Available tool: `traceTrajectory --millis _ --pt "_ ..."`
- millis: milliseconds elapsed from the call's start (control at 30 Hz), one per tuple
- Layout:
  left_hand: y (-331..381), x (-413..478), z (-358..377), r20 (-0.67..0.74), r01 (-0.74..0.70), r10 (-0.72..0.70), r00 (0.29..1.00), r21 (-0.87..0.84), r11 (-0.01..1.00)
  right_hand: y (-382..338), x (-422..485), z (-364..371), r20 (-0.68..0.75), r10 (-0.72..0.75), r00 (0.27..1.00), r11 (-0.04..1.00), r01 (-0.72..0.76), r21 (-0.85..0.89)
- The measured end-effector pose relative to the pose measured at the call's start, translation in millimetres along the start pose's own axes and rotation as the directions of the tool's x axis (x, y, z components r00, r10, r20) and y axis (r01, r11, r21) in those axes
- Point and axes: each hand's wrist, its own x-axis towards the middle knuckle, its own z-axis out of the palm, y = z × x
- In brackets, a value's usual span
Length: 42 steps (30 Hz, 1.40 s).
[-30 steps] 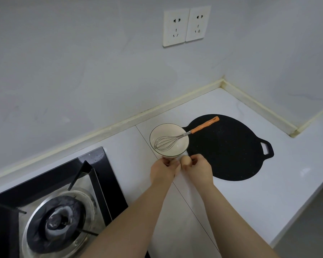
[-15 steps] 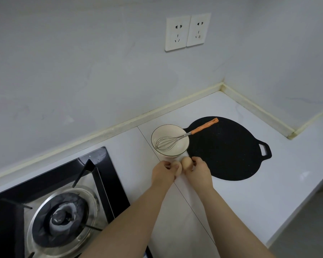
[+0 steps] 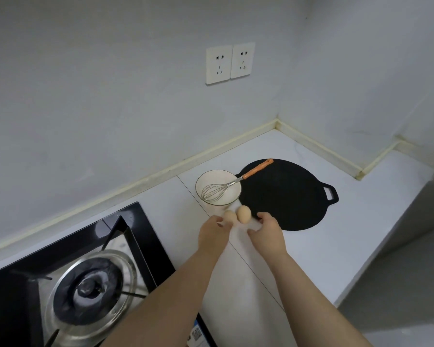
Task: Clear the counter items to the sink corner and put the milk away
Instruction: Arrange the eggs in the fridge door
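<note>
Two tan eggs stand on the white counter just in front of the bowl: the left egg and the right egg. My left hand lies behind the left egg, its fingertips at the shell, fingers loose. My right hand is a little to the right of the right egg and apart from it, fingers spread. The white bowl holds a wire whisk whose orange handle rests over the rim. No milk is in view.
A flat black griddle pan with a loop handle lies right of the bowl. A black gas hob takes up the lower left. Two wall sockets sit above. The counter's edge drops off at the right.
Both hands held the eggs pressed together before; now the eggs rest on the counter and the hands have drawn back, the right one clear of its egg.
</note>
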Motion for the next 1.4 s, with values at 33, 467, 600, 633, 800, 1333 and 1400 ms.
traceTrajectory --millis 33,467,600,633,800,1333,1400 --pt "2 -6 -1 0.005 -0.021 0.021 1.0 0.013 1.0 0 -6 -3 -0.012 -0.009 1.0 1.0 0.009 -0.01" --pt "26 -99 -20 0.091 -0.254 0.257 0.962 -0.041 0.966 6 -108 -47 -0.224 -0.037 0.974 0.999 0.027 -0.046" --pt "25 -128 -15 0.144 -0.287 0.297 0.944 -0.085 0.954 16 -141 -67 -0.289 -0.007 0.957 1.0 -0.001 -0.028" --pt "25 -136 -13 0.163 -0.298 0.309 0.937 -0.09 0.95 19 -149 -72 -0.308 0.005 0.951 1.0 -0.012 -0.022" --pt "37 -165 5 0.258 -0.35 0.367 0.894 -0.11 0.93 31 -183 -98 -0.389 0.043 0.92 0.998 -0.054 -0.018" --pt "145 -219 131 0.451 -0.55 0.607 0.654 -0.265 0.792 85 -209 -264 -0.744 0.191 0.64 0.979 -0.175 0.101" --pt "158 -221 150 0.47 -0.565 0.626 0.623 -0.283 0.775 92 -206 -282 -0.766 0.245 0.594 0.969 -0.165 0.182"
